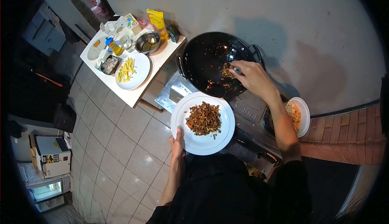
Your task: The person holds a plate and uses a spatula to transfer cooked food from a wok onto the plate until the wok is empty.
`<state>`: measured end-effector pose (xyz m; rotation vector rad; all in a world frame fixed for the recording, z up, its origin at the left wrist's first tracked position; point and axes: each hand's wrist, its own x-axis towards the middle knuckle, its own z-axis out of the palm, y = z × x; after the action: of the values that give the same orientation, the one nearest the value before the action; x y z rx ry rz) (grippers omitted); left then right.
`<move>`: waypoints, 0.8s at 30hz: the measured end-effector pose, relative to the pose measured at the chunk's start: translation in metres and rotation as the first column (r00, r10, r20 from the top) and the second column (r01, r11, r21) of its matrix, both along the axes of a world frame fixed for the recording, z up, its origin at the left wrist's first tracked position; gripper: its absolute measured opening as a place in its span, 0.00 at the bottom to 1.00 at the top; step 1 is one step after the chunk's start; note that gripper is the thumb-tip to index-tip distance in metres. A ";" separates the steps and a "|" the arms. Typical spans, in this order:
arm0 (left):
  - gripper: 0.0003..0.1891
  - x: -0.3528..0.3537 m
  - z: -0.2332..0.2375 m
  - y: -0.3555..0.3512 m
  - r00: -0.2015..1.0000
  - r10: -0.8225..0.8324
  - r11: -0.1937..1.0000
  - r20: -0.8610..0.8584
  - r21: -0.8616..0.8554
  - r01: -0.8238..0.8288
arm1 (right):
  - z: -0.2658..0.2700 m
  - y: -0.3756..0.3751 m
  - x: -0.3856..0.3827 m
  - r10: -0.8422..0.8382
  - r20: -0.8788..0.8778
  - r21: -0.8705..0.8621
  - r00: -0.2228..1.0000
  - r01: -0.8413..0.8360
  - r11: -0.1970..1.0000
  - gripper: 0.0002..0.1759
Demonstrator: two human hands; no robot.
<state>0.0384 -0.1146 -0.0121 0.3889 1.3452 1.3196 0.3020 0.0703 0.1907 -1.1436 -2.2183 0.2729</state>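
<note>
White plate [181, 116] w/ fried food [204, 119] heaped mid, L hand [177, 145] gripping its rim, is just beside black wok [198, 57], R hand [252, 77] clasping a mostly hidden utensil [237, 70] at scraps [225, 73] inside; prob. best: plate level & close, scoop gently vs. spills.

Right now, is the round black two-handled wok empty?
Not quite empty: a small clump and scattered bits of brown food lie inside the wok, near the right hand.
</note>
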 end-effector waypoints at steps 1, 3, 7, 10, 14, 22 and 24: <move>0.22 0.000 0.001 -0.001 1.000 -0.014 1.000 -0.013 -0.013 0.014 | -0.005 0.008 -0.003 0.054 0.061 -0.011 0.997 -0.054 0.998 0.12; 0.23 0.001 0.004 0.001 1.000 -0.012 1.000 -0.021 -0.019 0.012 | -0.010 0.018 -0.010 0.107 0.121 -0.024 0.987 -0.105 0.994 0.12; 0.23 -0.001 -0.004 0.002 1.000 0.022 0.999 -0.003 0.028 -0.022 | -0.002 0.017 -0.030 0.174 0.247 -0.046 0.953 -0.167 0.985 0.11; 0.23 -0.003 0.002 0.003 0.999 0.033 0.999 -0.031 -0.021 -0.034 | 0.013 0.006 -0.039 0.191 0.271 -0.030 0.944 -0.190 0.981 0.10; 0.23 -0.005 0.000 0.005 1.000 0.030 1.000 0.000 0.001 -0.030 | 0.030 -0.008 -0.047 0.202 0.179 -0.028 0.963 -0.201 0.979 0.09; 0.23 -0.007 -0.006 0.006 0.999 0.026 1.000 0.025 -0.010 -0.026 | 0.074 -0.069 -0.060 0.287 0.006 0.030 0.958 -0.287 0.957 0.08; 0.23 -0.007 -0.004 0.006 1.000 0.019 1.000 0.015 -0.013 -0.018 | 0.082 -0.079 -0.051 0.276 -0.041 0.029 0.960 -0.275 0.961 0.09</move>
<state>0.0313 -0.1088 -0.0163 0.3577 1.3465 1.3263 0.2510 -0.0089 0.2727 -0.8050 -2.3334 0.3828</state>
